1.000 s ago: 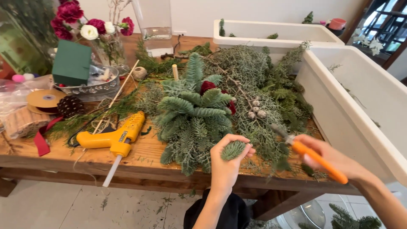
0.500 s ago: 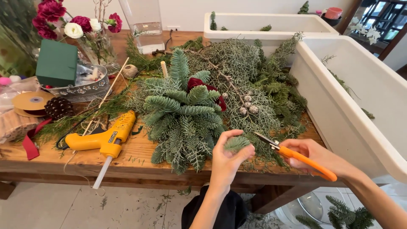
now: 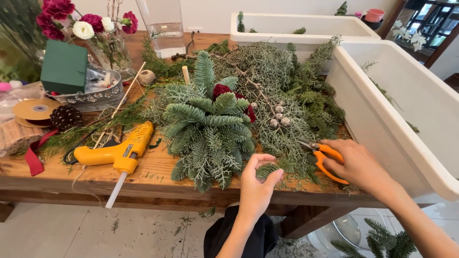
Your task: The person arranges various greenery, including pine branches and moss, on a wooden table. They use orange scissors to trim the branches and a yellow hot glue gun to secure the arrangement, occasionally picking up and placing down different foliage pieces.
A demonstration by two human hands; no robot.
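Observation:
My left hand (image 3: 256,182) pinches a small green fir sprig (image 3: 268,170) at the front edge of the wooden table (image 3: 158,179). Just left of it sits a fir arrangement (image 3: 210,129) with a dark red flower in its middle. My right hand (image 3: 357,165) grips orange-handled pruning shears (image 3: 324,156) whose blades point left into a pile of loose evergreen cuttings (image 3: 282,95).
A yellow glue gun (image 3: 114,153) lies at the front left. Behind it are a pine cone (image 3: 66,117), ribbon spool (image 3: 34,110), green foam block (image 3: 64,72) on a tin tray, and a flower vase (image 3: 107,48). White tubs (image 3: 382,110) stand right and at the back.
My left hand has brought the sprig lower, toward the table's front edge. My right hand with the shears has moved up and in, over the cuttings.

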